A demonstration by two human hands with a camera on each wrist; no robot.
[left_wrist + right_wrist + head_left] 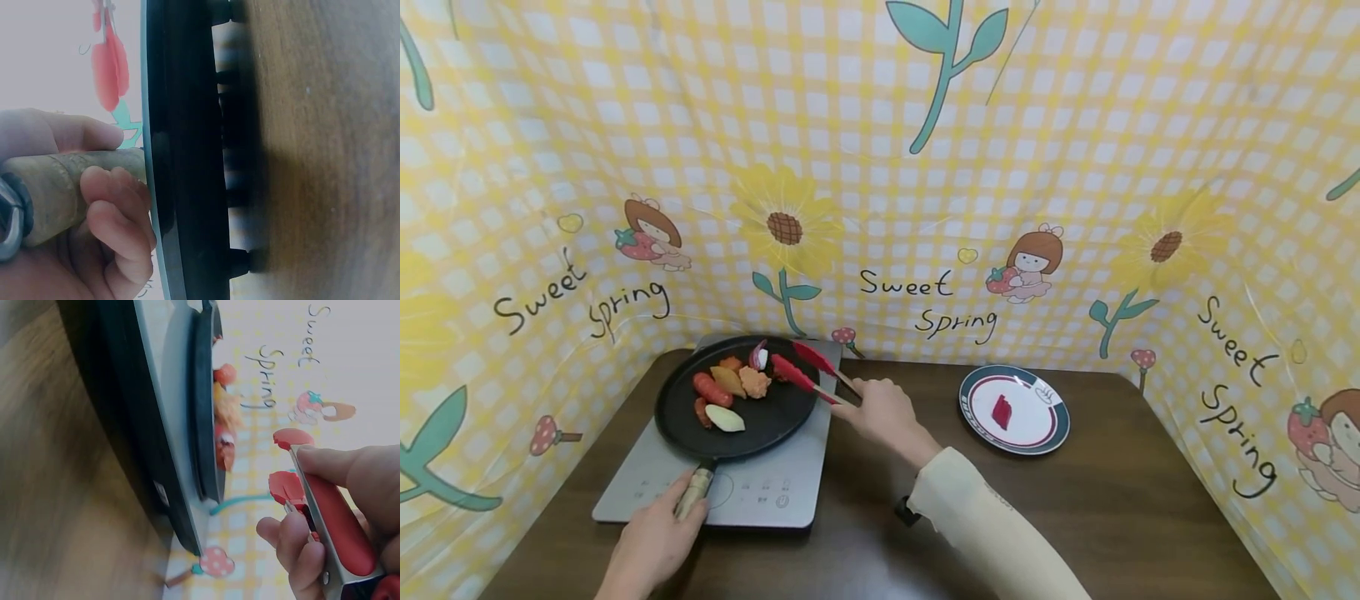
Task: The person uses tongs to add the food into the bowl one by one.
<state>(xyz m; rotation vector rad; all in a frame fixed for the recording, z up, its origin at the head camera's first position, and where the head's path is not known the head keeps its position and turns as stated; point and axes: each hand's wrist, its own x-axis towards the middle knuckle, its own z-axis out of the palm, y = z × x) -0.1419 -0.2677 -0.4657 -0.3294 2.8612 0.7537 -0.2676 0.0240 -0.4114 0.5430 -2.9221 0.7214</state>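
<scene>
My left hand (658, 533) grips the wooden handle (694, 493) of a round black frying pan (775, 432); in the left wrist view its fingers (122, 234) curl round that handle. Several food pieces lie in the pan: a red sausage (713, 389), a pale slice (726, 418), a pinkish-orange lump (754, 382) and a purple-white onion piece (758, 359). My right hand (883, 414) holds tongs (340, 528) with red tips. Those tips are spread apart over the pan's right side, and nothing shows between them.
Beneath the pan is a silver induction cooker (640, 475). A blue-rimmed plate (1033, 435) with a dark red piece (1002, 412) on it stands to the right on the brown wooden table (1097, 517). A yellow checked cloth (880, 208) walls the back and sides.
</scene>
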